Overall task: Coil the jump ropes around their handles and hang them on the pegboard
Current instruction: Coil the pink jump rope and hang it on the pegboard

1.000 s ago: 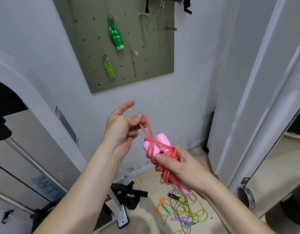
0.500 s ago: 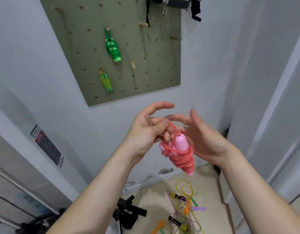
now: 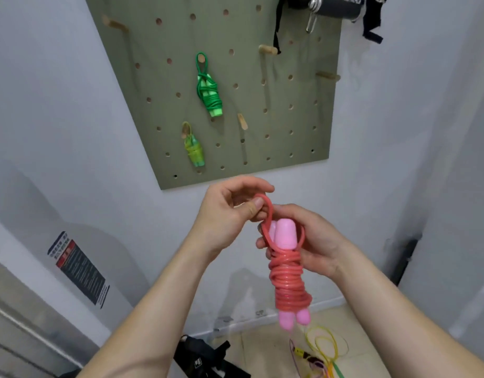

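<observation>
Left hand (image 3: pixel 224 216) pinching loop, right hand (image 3: pixel 310 241) gripping coiled pink jump rope (image 3: pixel 288 279)

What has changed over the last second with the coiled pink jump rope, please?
The right hand let go of the coiled pink jump rope, then took hold again. The left hand still pinches its top loop. The green coiled rope and lime coiled rope stay hung on the olive pegboard.

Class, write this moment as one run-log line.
item: pink-handled jump rope, red plastic cord coiled | left hand: pinches cord loop | right hand: holds handles | olive-green pegboard: two green ropes hang
</observation>
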`<control>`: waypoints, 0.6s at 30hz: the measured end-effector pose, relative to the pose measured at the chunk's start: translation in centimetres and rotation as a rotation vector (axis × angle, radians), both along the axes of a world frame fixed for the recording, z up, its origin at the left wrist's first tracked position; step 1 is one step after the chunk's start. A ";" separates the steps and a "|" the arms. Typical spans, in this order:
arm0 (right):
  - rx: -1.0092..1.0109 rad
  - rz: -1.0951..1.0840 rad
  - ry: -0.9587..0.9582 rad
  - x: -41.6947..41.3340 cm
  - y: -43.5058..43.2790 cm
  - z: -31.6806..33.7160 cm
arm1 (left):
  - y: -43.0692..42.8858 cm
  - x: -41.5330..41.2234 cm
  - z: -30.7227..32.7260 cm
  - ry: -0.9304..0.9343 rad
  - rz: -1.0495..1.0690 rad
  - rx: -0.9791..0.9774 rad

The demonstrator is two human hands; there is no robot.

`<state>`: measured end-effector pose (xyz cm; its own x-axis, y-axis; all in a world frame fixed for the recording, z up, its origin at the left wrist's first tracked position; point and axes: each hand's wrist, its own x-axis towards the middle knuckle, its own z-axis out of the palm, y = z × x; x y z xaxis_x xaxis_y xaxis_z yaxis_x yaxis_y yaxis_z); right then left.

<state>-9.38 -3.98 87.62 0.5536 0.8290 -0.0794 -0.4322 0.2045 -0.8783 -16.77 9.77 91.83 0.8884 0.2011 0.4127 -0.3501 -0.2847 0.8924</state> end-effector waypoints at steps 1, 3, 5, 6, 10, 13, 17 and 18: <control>-0.040 -0.070 -0.067 1.0 0.9 0.4 | 1.0 1.1 0.0 -0.019 0.040 0.010; -0.073 -0.224 -0.209 3.2 2.8 1.2 | 3.0 3.6 0.2 -0.062 0.121 0.014; -0.064 -0.412 -0.307 5.3 5.2 2.0 | 5.0 6.3 0.4 -0.067 0.178 -0.092; -0.087 -0.517 -0.363 6.4 6.4 2.3 | 5.7 7.6 0.5 -0.030 0.173 -0.170; -0.232 -0.731 -0.512 10.5 11.4 3.6 | 8.1 12.3 1.1 0.066 0.111 -0.174; -0.314 -0.788 -0.574 13.4 14.1 4.2 | 10.4 15.3 1.3 -0.018 0.143 -0.131; -0.280 -0.688 -0.495 16.4 15.2 4.5 | 13.3 19.0 1.0 -0.026 0.194 -0.063; -0.256 -0.645 -0.445 17.0 15.3 4.4 | 13.8 19.9 1.0 -0.016 0.199 -0.072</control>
